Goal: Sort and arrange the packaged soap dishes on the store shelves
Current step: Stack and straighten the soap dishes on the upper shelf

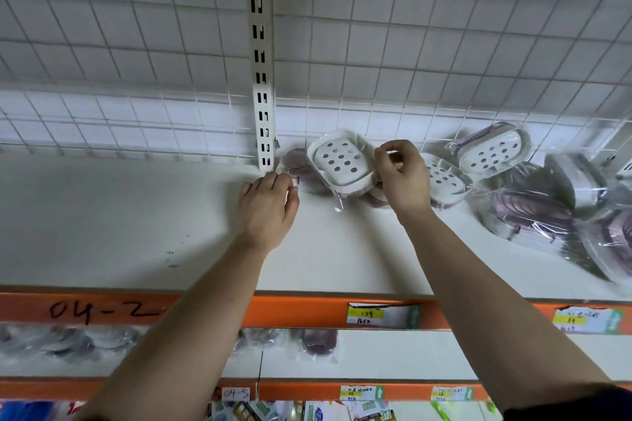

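A white perforated soap dish in clear wrap [342,161] stands tilted on edge near the back of the top white shelf [136,222]. My right hand [402,174] pinches its right edge between thumb and curled fingers. My left hand [268,207] grips a brownish wrapped soap dish [295,161] lying left of it, beside the slotted upright. Further right, two more white perforated dishes [492,150] [444,178] lean against the wire grid, and several brown-ribbed wrapped dishes [533,212] lie in a loose pile.
A slotted white upright post [261,79] and a wire grid back panel [410,44] stand behind the shelf. The orange shelf edge [290,311] carries price tags. Below it, another shelf holds more wrapped dishes [318,342].
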`<state>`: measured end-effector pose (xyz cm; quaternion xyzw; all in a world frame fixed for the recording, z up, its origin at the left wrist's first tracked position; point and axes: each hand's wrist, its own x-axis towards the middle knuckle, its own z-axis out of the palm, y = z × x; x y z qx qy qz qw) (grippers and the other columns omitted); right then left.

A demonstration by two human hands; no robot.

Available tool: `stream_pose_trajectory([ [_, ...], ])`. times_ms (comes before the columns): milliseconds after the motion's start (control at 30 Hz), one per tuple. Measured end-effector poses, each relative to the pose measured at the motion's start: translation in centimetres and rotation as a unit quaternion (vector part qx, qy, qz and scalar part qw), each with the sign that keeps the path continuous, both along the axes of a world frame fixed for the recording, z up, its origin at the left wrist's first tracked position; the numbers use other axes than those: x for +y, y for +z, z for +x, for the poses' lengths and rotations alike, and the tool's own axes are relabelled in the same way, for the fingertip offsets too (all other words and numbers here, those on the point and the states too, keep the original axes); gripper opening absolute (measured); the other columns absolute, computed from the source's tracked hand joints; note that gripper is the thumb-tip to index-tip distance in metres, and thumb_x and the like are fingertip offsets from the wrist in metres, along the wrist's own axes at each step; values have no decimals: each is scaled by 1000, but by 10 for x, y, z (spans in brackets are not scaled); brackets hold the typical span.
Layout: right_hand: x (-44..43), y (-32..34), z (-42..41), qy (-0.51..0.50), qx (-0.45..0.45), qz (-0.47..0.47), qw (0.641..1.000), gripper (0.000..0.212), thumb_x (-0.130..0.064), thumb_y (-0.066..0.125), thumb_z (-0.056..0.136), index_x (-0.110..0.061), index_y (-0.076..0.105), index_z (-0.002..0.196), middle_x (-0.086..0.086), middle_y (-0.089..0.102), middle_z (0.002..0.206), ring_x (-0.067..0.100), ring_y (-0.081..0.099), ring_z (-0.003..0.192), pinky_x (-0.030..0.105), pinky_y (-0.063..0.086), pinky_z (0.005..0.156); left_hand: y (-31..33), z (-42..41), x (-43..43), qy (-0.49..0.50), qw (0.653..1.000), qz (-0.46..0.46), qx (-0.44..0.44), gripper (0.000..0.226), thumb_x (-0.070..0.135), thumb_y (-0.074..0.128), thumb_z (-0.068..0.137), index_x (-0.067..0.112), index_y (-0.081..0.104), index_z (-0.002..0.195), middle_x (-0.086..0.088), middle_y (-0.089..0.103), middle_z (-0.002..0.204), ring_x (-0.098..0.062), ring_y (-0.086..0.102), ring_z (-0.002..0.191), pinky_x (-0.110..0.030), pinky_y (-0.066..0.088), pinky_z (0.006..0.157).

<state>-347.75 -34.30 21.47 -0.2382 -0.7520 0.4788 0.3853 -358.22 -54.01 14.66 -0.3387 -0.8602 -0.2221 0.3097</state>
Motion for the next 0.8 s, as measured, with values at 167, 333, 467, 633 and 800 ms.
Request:
stream_pose_trajectory([
  [167, 1, 11, 34, 38, 62, 17, 997, 25, -32, 69, 84, -23, 61, 106, -7, 65, 90, 10, 61, 75, 27, 52, 71, 1, 2, 0, 1, 1000, -2, -7, 31, 30, 37, 94, 12, 59, 84, -7, 64, 82, -33, 61, 72, -40, 46, 70],
  [333, -9, 2, 60, 116, 19, 229, 966, 25, -25, 67, 78, -15, 70, 101, -5, 68, 92, 9, 59, 82, 28, 50, 76, 3, 3, 0, 0, 1000, 4, -9, 33, 30, 36, 94, 11, 60, 83, -8, 64, 82, -33, 61, 71, -40, 47, 70],
  [467, -20, -19, 67, 165, -24, 294, 941, 42, -26, 71, 75, -17, 68, 116, -11, 65, 104, 15, 57, 97, 28, 47, 86, 3, 3, -1, 7, 1000, 9, -7, 32, 29, 37, 94, 10, 59, 82, -9, 62, 79, -34, 60, 69, -40, 46, 69],
  [633, -25, -20, 68, 165, -9, 318, 934, 48, -47, 60, 83, -15, 68, 117, -12, 65, 108, -13, 44, 100, 22, 34, 95, 2, 3, -3, 10, 1000, 10, -2, 30, 27, 37, 94, 10, 60, 84, -9, 62, 80, -33, 59, 68, -39, 45, 69],
  [800, -17, -38, 69, 217, -40, 306, 926, 31, -42, 51, 94, -23, 74, 102, -14, 67, 107, -1, 49, 115, 28, 31, 102, 2, 1, -3, -6, 999, 28, -17, 31, 28, 36, 95, 10, 61, 88, -9, 63, 85, -34, 59, 76, -41, 45, 72],
])
